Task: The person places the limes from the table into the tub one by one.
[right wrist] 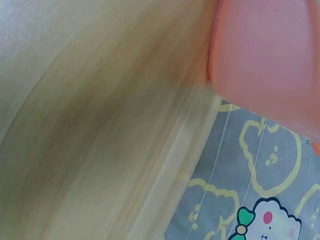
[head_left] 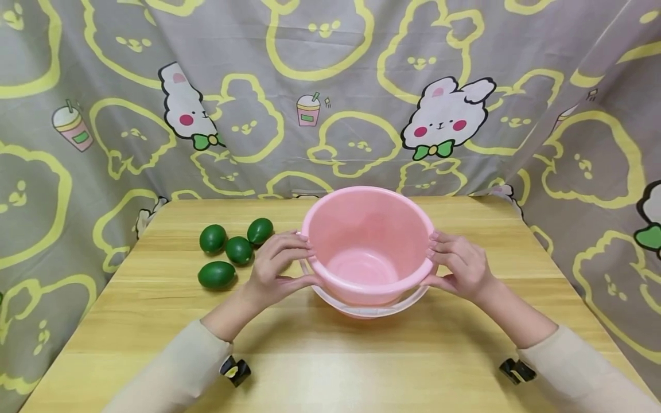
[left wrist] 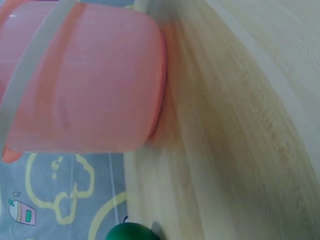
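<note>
A pink plastic bucket point(head_left: 361, 269) stands upright on the wooden table, its inside bare down to the round base. Its pale carrying handle point(head_left: 373, 311) hangs down round the front. At the bucket's left side my left hand point(head_left: 279, 265) grips the rim, fingertips over the edge and thumb lower in front. My right hand point(head_left: 461, 265) holds the opposite side of the rim in the same way. Both wrist views show the bucket's outer wall point(left wrist: 107, 80) close up, and in the left one the handle strap crosses it.
Several dark green, egg-shaped fruits point(head_left: 239, 250) lie left of the bucket, beyond my left wrist; part of one green fruit point(left wrist: 131, 232) shows in the left wrist view. A patterned grey curtain point(head_left: 356, 155) encloses the table point(head_left: 330, 373) at the back and sides.
</note>
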A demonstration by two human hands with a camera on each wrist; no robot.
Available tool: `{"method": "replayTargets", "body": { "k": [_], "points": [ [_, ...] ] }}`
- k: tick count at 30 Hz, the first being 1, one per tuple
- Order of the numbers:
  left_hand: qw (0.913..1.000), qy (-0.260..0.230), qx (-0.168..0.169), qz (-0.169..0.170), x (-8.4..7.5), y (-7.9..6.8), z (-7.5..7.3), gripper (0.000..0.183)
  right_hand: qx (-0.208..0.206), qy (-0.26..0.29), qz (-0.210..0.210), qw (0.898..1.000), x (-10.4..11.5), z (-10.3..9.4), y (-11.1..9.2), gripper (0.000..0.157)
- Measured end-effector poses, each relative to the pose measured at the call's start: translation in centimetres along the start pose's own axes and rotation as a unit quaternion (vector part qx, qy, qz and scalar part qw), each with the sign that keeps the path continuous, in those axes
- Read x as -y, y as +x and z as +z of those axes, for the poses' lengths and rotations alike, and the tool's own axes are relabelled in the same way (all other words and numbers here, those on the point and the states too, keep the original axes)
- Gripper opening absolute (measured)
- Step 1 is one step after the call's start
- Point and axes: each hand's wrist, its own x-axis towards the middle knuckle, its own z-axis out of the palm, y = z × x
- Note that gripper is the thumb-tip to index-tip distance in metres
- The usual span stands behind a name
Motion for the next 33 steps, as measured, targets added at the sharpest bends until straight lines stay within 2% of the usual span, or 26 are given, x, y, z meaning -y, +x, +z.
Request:
{"method": "replayTargets", "body": {
  "k": [6, 12, 17, 25, 33],
  "points": [
    [0.997, 0.001, 0.033, -0.069, -0.4, 0.1, -1.3, 0.062, 0.014, -0.002, -0.003, 1.0, 0.4, -0.2, 0.0, 0.053],
    [0.9902, 0.015, 0.077, -0.116, -0.5, -0.3, -2.3, 0.082, 0.019, -0.002, -0.001, 1.0, 0.2, -0.2, 0.0, 0.054],
    [0.9831, 0.038, 0.11, -0.141, -1.0, -0.4, -2.9, 0.092, 0.022, -0.003, -0.005, 1.0, 0.0, -0.2, 0.2, 0.053],
    [0.9693, 0.034, 0.14, -0.199, -1.5, -0.7, -4.0, 0.093, 0.022, -0.006, -0.009, 1.0, 0.0, -0.2, 0.5, 0.053],
    [0.9541, 0.034, 0.158, -0.252, -1.3, -1.3, -4.3, 0.097, 0.018, -0.004, -0.008, 1.0, 0.0, -0.1, 0.4, 0.053]
  ]
}}
